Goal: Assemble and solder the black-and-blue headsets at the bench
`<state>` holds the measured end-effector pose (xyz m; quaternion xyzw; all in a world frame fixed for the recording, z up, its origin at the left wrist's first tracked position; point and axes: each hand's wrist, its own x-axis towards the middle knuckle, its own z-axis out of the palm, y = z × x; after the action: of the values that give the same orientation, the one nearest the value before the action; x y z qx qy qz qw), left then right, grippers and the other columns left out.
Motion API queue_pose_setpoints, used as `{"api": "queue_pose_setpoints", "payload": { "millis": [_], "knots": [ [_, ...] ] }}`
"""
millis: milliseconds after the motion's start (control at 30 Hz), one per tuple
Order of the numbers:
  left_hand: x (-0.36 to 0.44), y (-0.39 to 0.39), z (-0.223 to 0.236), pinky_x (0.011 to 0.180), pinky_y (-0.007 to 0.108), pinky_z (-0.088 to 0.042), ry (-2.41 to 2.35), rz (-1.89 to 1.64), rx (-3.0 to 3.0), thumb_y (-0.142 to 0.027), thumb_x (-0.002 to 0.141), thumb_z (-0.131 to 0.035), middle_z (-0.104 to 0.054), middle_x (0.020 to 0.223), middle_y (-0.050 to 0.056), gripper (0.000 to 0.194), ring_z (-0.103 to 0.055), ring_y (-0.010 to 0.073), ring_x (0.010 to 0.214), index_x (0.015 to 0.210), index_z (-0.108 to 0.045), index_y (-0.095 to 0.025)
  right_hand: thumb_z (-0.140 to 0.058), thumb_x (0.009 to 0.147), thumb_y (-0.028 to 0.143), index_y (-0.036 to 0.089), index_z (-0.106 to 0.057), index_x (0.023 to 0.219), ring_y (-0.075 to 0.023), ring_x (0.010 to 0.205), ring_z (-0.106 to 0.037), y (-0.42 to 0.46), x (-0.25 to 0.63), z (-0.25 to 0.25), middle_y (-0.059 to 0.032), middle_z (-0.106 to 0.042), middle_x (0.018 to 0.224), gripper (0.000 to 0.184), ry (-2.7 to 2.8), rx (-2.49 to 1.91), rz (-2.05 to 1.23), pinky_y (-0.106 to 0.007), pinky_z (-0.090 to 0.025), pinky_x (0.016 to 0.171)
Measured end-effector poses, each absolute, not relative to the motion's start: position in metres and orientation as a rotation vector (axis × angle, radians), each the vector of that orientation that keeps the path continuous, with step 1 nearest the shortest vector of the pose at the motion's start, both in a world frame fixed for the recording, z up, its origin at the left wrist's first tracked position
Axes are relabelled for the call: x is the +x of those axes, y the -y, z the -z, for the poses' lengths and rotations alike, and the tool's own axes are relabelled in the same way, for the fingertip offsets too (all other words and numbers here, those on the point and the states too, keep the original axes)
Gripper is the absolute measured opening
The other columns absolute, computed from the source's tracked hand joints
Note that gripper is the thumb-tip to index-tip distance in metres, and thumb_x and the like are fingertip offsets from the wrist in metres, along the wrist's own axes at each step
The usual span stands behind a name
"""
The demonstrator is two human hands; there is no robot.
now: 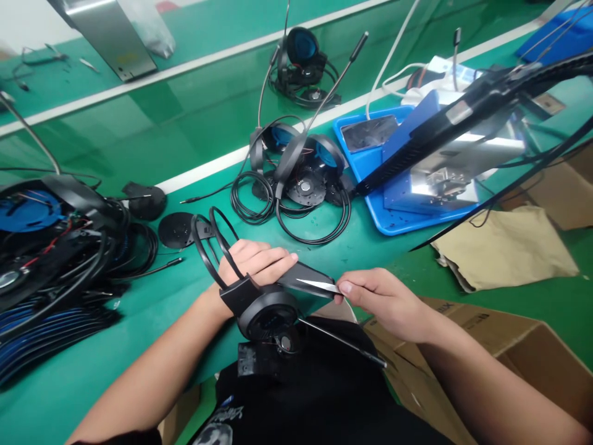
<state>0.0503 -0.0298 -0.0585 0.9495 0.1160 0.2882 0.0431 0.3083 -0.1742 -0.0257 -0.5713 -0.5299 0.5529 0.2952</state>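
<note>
A black headset (pixel 269 312) hangs at the near bench edge, close to my body, with two thin hoops rising on its left and a microphone boom (pixel 343 340) pointing right. My left hand (pixel 257 262) passes by the hoops, its fingers closed over the headset's wide dark headband (pixel 303 274). At the right end of that headband, my right hand (pixel 380 300) pinches thumb against fingers. A pointed whitish sliver (pixel 319 285) runs along the band from the right fingertips; whether it is a strip or a tool I cannot tell.
More opened headsets (pixel 306 179) with coiled cables lie ahead, and others are piled at left (pixel 60 216). A round black cover (pixel 176 230) rests nearby. At right stands a blue tray (pixel 393 225) holding a metal device, crossed by a black arm. Cardboard boxes (pixel 486 327) sit below.
</note>
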Motion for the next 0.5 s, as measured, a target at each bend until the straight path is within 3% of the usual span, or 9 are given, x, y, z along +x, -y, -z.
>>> {"api": "queue_pose_setpoints", "payload": {
  "millis": [267,500],
  "knots": [
    [0.053,0.029,0.060,0.083,0.033,-0.046,-0.338,-0.948,2.898,-0.029,0.106,-0.054,-0.080,0.106,0.001,0.025,-0.069,0.0182,0.094,0.128,-0.067,-0.027,-0.046,0.105,0.052,0.019,-0.068,0.080,-0.0130,0.066,-0.051,0.182,0.298,0.032,0.0010,-0.061,0.070,0.046,1.386,-1.618,-1.299,-0.027,-0.037,0.064],
    [0.051,0.028,0.069,0.085,0.032,-0.046,-0.358,-1.044,2.868,-0.034,0.104,-0.057,-0.080,0.103,0.002,0.028,-0.069,0.0175,0.095,0.130,-0.067,-0.028,-0.045,0.106,0.051,0.019,-0.063,0.076,-0.0109,0.058,-0.044,0.188,0.292,0.038,0.0032,-0.053,0.063,0.047,1.342,-1.560,-1.275,-0.026,-0.034,0.057]
  ]
}}
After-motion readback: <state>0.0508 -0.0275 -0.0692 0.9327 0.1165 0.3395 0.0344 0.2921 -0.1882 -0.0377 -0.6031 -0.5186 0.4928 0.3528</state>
